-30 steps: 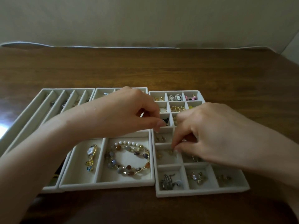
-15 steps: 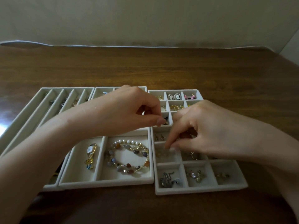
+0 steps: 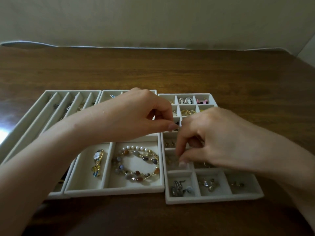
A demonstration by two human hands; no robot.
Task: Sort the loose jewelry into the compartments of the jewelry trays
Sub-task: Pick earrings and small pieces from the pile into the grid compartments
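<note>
Surface: a brown wooden table [image 3: 170,68] runs back to a pale wall [image 3: 153,19].
Trays: three pale trays sit side by side near me. On my left is a long-slot tray [image 3: 34,116], then a middle tray [image 3: 114,190], and touching that on the right, a grid tray [image 3: 214,199].
Left hand: my left hand [image 3: 136,116] hovers over the seam between the middle and grid trays. Thumb and forefinger tips are pressed together, but I cannot tell whether anything tiny sits between them.
Right hand: my right hand [image 3: 218,138] dips into the grid tray's left column, in the cell second from the near edge. Its thumb and forefinger are drawn close and low. The spot is blurred, so I cannot tell if they grip a piece.
Done: the beaded bracelets [image 3: 136,164] lie in the middle tray's large compartment, with a flower pendant [image 3: 98,162] in the one beside it. Cameo earrings [image 3: 185,101] and a pink piece [image 3: 202,101] fill the far row. A snake-shaped piece [image 3: 178,186] lies in the near-left cell.
Jewelry: every piece I can see lies inside a tray.
Left: I judge the sorting nearly finished, with only small earrings to settle in the grid cells.
</note>
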